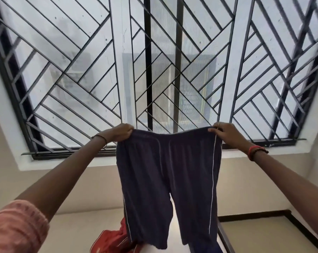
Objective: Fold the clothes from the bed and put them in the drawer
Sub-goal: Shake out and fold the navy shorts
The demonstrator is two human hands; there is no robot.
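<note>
Dark navy shorts (165, 179) with a white side stripe hang spread out in front of me, legs pointing down. My left hand (120, 133) grips the waistband's left corner and my right hand (222, 133) grips its right corner, both arms stretched forward at window height. A red garment (114, 238) with white stripes lies crumpled on the pale bed surface (72, 232) below the shorts' left leg. No drawer is in view.
A large window (160, 70) with a dark diagonal metal grille fills the wall ahead, above a white sill (63, 161). The floor (255, 238) with a dark skirting band lies at the lower right, past the bed's edge.
</note>
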